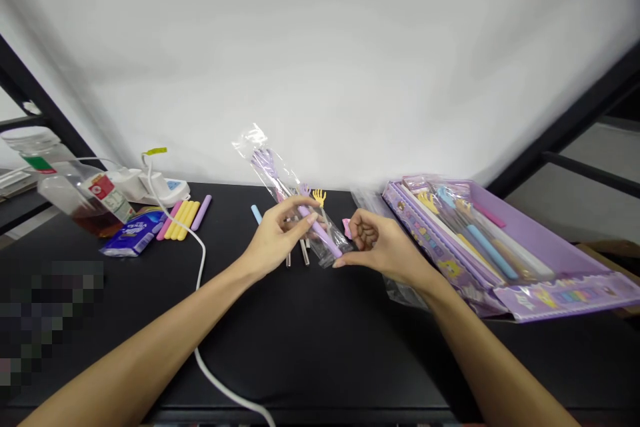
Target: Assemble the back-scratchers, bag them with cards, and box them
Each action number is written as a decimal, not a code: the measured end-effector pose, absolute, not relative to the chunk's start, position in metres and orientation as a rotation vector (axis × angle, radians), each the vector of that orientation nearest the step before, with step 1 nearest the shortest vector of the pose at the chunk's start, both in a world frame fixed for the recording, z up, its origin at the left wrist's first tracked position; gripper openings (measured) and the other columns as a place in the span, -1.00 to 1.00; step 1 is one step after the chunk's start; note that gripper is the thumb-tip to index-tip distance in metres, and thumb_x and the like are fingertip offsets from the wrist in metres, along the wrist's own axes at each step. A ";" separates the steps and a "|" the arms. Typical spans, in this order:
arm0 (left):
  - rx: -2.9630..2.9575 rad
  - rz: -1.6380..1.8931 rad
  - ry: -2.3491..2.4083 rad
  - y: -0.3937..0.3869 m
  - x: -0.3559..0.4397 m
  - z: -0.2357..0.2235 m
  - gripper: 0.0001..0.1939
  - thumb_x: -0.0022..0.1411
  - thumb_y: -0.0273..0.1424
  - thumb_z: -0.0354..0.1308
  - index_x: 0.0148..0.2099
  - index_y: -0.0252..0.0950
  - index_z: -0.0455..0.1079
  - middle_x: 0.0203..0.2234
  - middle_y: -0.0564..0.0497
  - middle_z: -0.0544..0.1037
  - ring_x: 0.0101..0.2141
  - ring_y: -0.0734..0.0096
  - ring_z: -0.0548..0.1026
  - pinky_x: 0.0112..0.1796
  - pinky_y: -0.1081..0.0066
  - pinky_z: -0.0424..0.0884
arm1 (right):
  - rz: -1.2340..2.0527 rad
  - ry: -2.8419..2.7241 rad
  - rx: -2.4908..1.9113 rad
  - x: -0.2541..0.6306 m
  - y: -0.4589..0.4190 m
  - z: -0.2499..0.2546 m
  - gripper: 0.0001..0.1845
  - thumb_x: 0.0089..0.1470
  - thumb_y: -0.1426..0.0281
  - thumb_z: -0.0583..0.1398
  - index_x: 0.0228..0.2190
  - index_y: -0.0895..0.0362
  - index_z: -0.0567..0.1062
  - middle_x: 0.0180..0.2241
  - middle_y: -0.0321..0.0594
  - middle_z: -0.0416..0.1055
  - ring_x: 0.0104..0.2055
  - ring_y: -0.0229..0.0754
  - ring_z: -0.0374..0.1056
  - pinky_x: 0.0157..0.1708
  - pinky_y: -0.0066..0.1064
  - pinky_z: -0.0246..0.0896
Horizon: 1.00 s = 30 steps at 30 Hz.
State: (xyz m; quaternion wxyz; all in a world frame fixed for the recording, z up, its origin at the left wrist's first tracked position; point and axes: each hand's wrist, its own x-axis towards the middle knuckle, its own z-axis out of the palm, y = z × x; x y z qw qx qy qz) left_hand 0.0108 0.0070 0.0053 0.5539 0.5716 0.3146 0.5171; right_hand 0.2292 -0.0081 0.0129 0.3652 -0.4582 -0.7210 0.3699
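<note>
**Left hand point(275, 237) is pinching a bagged back scratcher point(324, 235) to the left of the purple box point(530, 217)**

The back scratcher is slanting inside its clear bag point(245, 140), its purple handle end pointing toward the purple box and its hand-shaped head pointing away from it. The left hand is closing thumb and fingers around the handle through the plastic. The right hand point(385, 243), the nearer one to the box, is curling its fingers and bringing its thumb tip to the handle's end; whether it is gripping the bag there, I cannot tell.

The box is holding more wrapped scratchers point(487, 247), with a plastic sheet point(407, 292) lying along its left side. A small pink piece point(347, 227) is showing left of the box, behind the right hand. Farther left of it, a yellow scratcher head point(319, 197) and metal rods point(304, 253) are lying behind the held bag. Well left of the box, yellow tubes point(185, 220) are lying in a row, and beyond them a blue packet point(133, 233) is resting near a tilted-looking bottle point(67, 183).
</note>
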 end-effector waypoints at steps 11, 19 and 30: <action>1.417 1.232 0.711 0.010 0.007 0.005 -0.52 0.18 -0.32 0.35 0.13 -0.20 0.35 -0.14 -0.05 0.48 -0.17 0.21 0.61 -0.20 0.23 0.65 | 0.971 -1.798 -1.109 0.222 -0.008 0.008 -0.53 -0.18 0.21 0.50 -0.36 0.08 0.39 -0.50 -0.39 0.40 -0.50 -0.30 0.33 -0.49 -0.44 0.24; 1.621 1.262 0.759 0.018 -0.002 0.007 -0.65 0.36 -0.24 0.16 0.14 -0.21 0.38 -0.14 -0.09 0.59 -0.12 0.23 0.58 -0.07 0.27 0.54 | 1.113 -1.785 -1.081 0.225 -0.008 0.009 -0.49 -0.03 0.29 0.43 -0.07 0.04 0.39 -0.39 -0.31 0.56 -0.34 -0.17 0.54 -0.27 -0.33 0.43; 1.231 1.641 0.703 0.015 -0.001 0.029 0.09 0.28 -0.33 0.29 0.48 0.10 -0.49 0.03 -0.13 0.58 -0.10 0.21 0.64 0.00 0.21 0.51 | 1.314 -1.920 -1.228 0.223 -0.010 0.011 -0.60 -0.14 0.26 0.47 -0.33 0.12 0.45 -0.51 -0.35 0.50 -0.45 -0.27 0.36 -0.39 -0.41 0.22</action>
